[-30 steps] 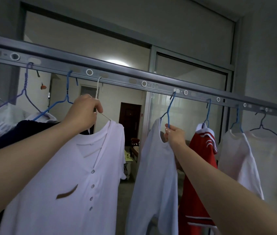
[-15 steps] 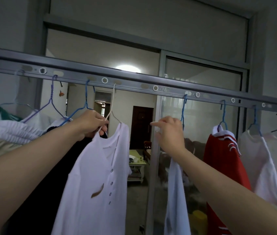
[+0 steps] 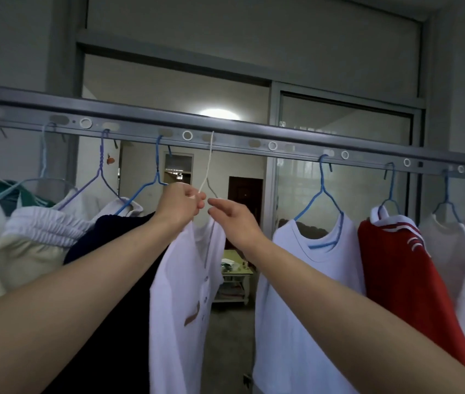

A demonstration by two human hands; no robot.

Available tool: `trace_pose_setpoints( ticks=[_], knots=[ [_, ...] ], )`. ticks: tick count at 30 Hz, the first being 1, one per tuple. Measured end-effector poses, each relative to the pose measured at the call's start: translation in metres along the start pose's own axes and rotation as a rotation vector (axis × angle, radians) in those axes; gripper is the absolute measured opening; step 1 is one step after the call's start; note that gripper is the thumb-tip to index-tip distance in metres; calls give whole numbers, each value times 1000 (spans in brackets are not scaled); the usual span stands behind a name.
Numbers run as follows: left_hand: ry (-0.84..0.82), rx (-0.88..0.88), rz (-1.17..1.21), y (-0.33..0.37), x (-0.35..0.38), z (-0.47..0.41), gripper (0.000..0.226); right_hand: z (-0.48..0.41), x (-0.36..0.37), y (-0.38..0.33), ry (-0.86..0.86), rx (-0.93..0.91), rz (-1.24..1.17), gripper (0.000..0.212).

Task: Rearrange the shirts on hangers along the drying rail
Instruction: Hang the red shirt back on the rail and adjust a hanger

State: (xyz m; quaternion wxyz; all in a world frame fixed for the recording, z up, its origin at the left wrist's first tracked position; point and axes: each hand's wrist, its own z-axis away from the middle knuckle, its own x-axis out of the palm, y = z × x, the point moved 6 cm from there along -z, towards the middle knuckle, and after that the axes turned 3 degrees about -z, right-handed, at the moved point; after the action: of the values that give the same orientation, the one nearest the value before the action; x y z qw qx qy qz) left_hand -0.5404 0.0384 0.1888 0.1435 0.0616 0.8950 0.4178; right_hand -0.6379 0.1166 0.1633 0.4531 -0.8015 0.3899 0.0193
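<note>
Bunched clothes (image 3: 35, 231) are crowding the drying rail (image 3: 296, 137) at 9 o'clock; left hand (image 3: 178, 204) is pinching the white hanger (image 3: 209, 163) at its neck, fingers (image 3: 197, 201) curled tight, buttoned white shirt (image 3: 186, 280) dangling at its 6 o'clock; right hand (image 3: 234, 220) is hovering at its 3 o'clock, fingers loose, gripping nothing; further right, white tee (image 3: 296, 294) and red shirt (image 3: 396, 280) are hanging apart

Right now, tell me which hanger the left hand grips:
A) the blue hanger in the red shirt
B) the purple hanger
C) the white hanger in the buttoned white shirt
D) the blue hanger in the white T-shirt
C: the left hand curls its fingers round the neck of the white hanger, just above the collar of the buttoned white shirt.
</note>
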Motion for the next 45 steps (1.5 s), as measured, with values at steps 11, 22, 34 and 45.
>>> trace_pose_setpoints(
  ticks=[11,22,34,45],
  knots=[
    [57,167,-54,-4,-4,-1,33,-37,15,-34,169,121,-413,8],
    [86,181,-3,-7,-26,-9,23,-47,32,-45,149,124,-599,34],
    [-77,196,-31,5,8,-10,21,-44,1,-16,294,124,-564,19],
    [-63,179,-63,-4,44,-26,20,-64,-14,11,304,136,-626,33]
  ],
)
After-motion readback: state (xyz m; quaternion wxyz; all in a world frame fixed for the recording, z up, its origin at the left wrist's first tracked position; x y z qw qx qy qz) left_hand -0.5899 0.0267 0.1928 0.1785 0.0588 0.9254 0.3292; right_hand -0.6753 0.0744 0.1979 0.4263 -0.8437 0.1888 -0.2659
